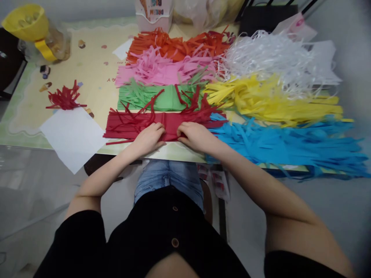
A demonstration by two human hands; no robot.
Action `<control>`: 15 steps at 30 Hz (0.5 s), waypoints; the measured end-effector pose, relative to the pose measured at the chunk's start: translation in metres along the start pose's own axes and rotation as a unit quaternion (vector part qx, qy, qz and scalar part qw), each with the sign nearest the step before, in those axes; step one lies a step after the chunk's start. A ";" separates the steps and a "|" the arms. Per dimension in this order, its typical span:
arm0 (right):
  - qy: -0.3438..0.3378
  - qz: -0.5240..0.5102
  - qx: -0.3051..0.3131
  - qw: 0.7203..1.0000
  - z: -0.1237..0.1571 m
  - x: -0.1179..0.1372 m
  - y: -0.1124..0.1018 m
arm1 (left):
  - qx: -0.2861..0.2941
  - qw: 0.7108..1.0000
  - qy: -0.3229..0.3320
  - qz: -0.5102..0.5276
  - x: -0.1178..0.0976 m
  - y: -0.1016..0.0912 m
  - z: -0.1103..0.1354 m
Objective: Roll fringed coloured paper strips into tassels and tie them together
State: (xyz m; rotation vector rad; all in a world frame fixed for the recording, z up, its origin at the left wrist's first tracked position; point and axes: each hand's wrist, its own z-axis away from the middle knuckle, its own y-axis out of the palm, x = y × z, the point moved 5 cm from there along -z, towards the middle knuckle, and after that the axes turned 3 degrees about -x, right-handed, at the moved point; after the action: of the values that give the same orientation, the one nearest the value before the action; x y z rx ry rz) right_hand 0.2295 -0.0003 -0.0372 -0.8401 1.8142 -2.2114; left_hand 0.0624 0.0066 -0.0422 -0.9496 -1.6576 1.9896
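A dark red fringed sheet of paper (pixel 171 125) lies flat at the table's front edge, its uncut band in the middle and cut strips at both ends. My left hand (pixel 149 138) is closed on the band's left side, fingertips on top and thumb at the front edge. On the band's right side my right hand (pixel 193 136) pinches the paper the same way, fingers curled. Some red strips stick up and fall over the green fringed paper (pixel 165 98) just behind. Blue fringed paper (pixel 278 143) lies to the right of my right hand.
Pink (pixel 124 75), orange (pixel 174 48), yellow (pixel 261 100) and white (pixel 266 58) fringed papers lie behind and right. At left are a white sheet (pixel 74 135) overhanging the edge, a small red strip bundle (pixel 66 96) and a yellow-topped container (pixel 27 21).
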 end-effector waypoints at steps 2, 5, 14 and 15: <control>0.010 -0.036 -0.003 0.999 -0.002 -0.006 -0.002 | 0.000 0.999 -0.016 0.033 0.004 -0.002 0.000; 0.020 -0.076 0.003 0.997 -0.006 -0.012 -0.004 | 0.001 0.996 -0.025 0.084 0.009 -0.004 -0.002; 0.039 -0.097 0.018 0.994 -0.011 -0.016 -0.007 | -0.008 0.987 -0.009 0.162 0.020 -0.006 -0.010; 0.041 -0.094 0.019 0.994 -0.012 -0.017 -0.007 | -0.005 0.987 -0.009 0.158 0.019 -0.006 -0.010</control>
State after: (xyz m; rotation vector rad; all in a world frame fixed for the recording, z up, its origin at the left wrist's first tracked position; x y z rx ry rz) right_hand 0.2393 0.0191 -0.0371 -0.9626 1.7899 -2.4216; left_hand 0.0556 0.0282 -0.0418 -1.2688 -1.6094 2.1949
